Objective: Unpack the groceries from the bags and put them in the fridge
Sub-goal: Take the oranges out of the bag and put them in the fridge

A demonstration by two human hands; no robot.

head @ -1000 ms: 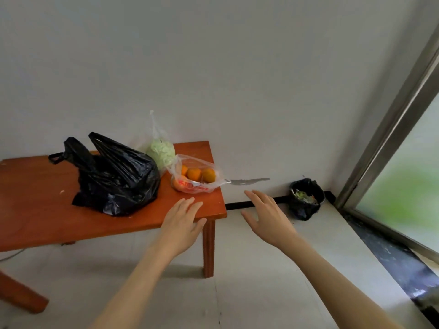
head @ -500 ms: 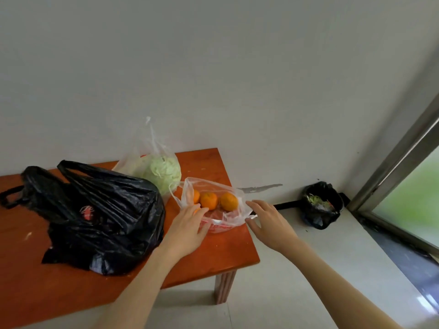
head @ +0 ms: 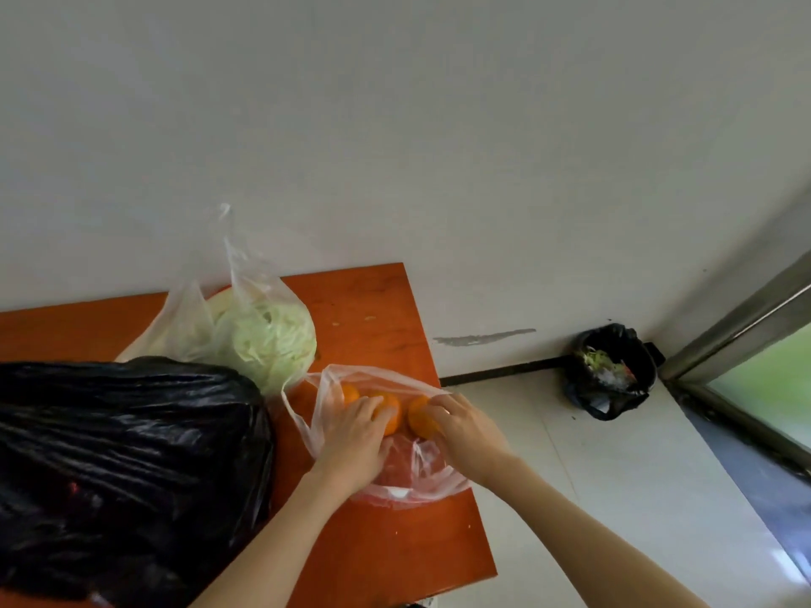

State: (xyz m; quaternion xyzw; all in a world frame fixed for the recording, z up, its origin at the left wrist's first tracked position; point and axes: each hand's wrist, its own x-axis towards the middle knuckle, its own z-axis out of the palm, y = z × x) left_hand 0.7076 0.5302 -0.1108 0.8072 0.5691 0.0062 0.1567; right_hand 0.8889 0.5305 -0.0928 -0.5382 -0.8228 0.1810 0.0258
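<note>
A clear plastic bag of oranges point(head: 408, 480) lies on the right end of the orange-brown table point(head: 377, 309). My left hand point(head: 351, 436) reaches into the bag, fingers curled over the middle orange point(head: 388, 416). Fingers of my right hand point(head: 465, 432) rest on the right orange point(head: 419, 419) at the bag's edge. A third orange point(head: 349, 393) shows behind my left hand. A clear bag with a pale green cabbage point(head: 267, 340) stands behind. A large black plastic bag point(head: 123, 467) fills the left; its contents are hidden. No fridge is in view.
A white wall runs behind the table. A small black-lined waste bin point(head: 610, 370) with scraps sits on the pale floor in the corner at right. A metal-framed glass door point(head: 746, 344) stands at the far right.
Both hands have moved forward from beside the orange bag onto the oranges inside it. The view has come closer to the table and looks more steeply down.
</note>
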